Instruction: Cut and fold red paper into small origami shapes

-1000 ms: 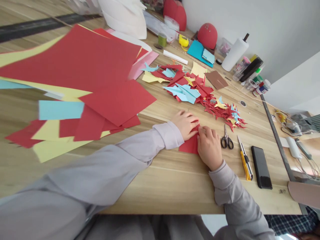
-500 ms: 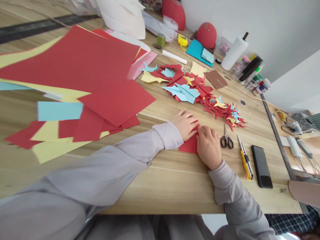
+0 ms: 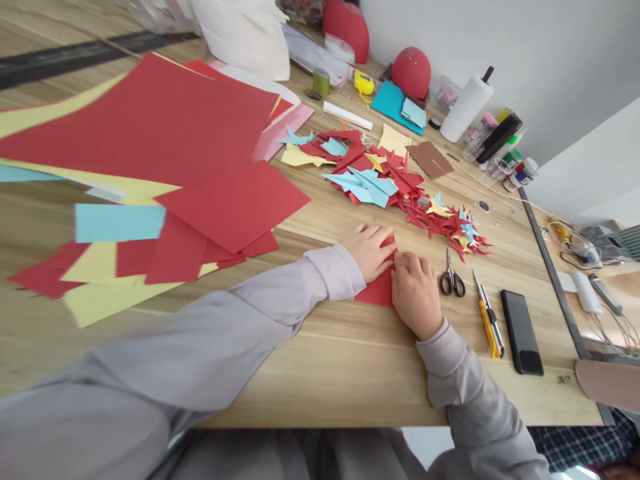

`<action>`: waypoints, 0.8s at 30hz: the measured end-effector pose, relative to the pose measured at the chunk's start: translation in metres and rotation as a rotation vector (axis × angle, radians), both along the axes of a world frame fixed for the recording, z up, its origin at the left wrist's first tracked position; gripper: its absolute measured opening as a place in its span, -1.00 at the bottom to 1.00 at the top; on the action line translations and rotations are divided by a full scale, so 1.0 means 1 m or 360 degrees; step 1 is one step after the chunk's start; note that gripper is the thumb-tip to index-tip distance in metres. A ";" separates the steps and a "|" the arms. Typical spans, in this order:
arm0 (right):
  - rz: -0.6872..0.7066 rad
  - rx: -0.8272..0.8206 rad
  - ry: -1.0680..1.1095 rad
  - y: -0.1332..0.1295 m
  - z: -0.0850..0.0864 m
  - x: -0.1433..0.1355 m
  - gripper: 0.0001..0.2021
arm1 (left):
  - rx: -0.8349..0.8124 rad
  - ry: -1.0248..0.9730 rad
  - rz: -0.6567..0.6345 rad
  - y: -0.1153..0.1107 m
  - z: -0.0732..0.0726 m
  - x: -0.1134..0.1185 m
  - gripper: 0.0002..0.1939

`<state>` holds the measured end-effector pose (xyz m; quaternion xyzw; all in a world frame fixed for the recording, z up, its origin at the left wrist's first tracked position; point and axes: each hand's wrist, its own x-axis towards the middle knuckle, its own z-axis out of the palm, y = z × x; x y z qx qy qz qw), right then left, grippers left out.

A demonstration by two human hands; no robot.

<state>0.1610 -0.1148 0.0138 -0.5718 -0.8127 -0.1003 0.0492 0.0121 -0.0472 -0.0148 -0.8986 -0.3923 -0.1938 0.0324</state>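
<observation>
Beneath both hands a piece of red paper (image 3: 376, 292) lies on the wooden table, partly covered by them. My left hand (image 3: 367, 252) rests flat on its upper left part, fingers stretched out. At the paper's right side my right hand (image 3: 416, 297) has its fingers curled and pressed onto the edge, touching close to the left fingertips. Whether the sheet is folded under the fingers I cannot tell. Just right of that hand lie black-handled scissors (image 3: 453, 281), a yellow utility knife (image 3: 490, 323) and a black phone (image 3: 521, 333).
Large red sheets (image 3: 150, 120) and smaller cut papers (image 3: 120, 222) cover the left side. Beyond my hands stretches a pile of folded red, blue and yellow paper pieces (image 3: 417, 207). Along the wall stand a white roll (image 3: 467, 107), bottles (image 3: 520, 175) and a yellow tape measure (image 3: 364, 83).
Both hands stay on the red paper in nearly the same pose. A little more red shows between the left fingers, and the view has shifted slightly.
</observation>
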 end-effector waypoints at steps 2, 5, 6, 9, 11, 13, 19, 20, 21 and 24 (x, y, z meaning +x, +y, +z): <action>-0.0001 0.0005 0.0000 0.000 -0.001 0.000 -0.61 | -0.0014 -0.0002 -0.0029 0.001 -0.001 0.000 -0.59; -0.0008 0.0005 0.0003 0.000 -0.001 0.000 -0.62 | -0.0019 -0.0008 -0.0059 0.001 -0.002 0.000 -0.58; -0.0008 0.0001 0.0014 0.001 -0.001 0.001 -0.62 | -0.0014 -0.0009 -0.0064 0.002 -0.002 0.000 -0.58; -0.0014 -0.0013 0.0048 0.004 0.001 0.001 -0.60 | 0.0010 0.0001 -0.0077 0.001 -0.001 -0.001 -0.58; -0.0019 -0.0022 0.0037 0.006 0.002 0.001 -0.58 | 0.0021 0.0013 -0.0079 0.001 0.000 -0.001 -0.60; -0.0019 -0.0029 0.0002 0.008 0.004 0.001 -0.58 | 0.0025 0.0022 -0.0077 0.000 0.001 0.000 -0.61; -0.0023 -0.0018 -0.0055 0.009 0.005 0.000 -0.63 | 0.0016 0.0001 -0.0045 0.000 0.001 0.001 -0.64; -0.0022 -0.0015 -0.0055 0.008 0.005 0.000 -0.65 | 0.0014 -0.0008 -0.0043 0.000 0.000 0.001 -0.63; -0.0020 -0.0010 -0.0052 0.007 0.004 0.000 -0.66 | 0.0013 -0.0017 -0.0039 -0.001 0.000 0.001 -0.63; 0.0010 0.0012 -0.0046 0.004 0.002 0.003 -0.66 | 0.0007 -0.0025 -0.0028 -0.002 0.001 0.001 -0.62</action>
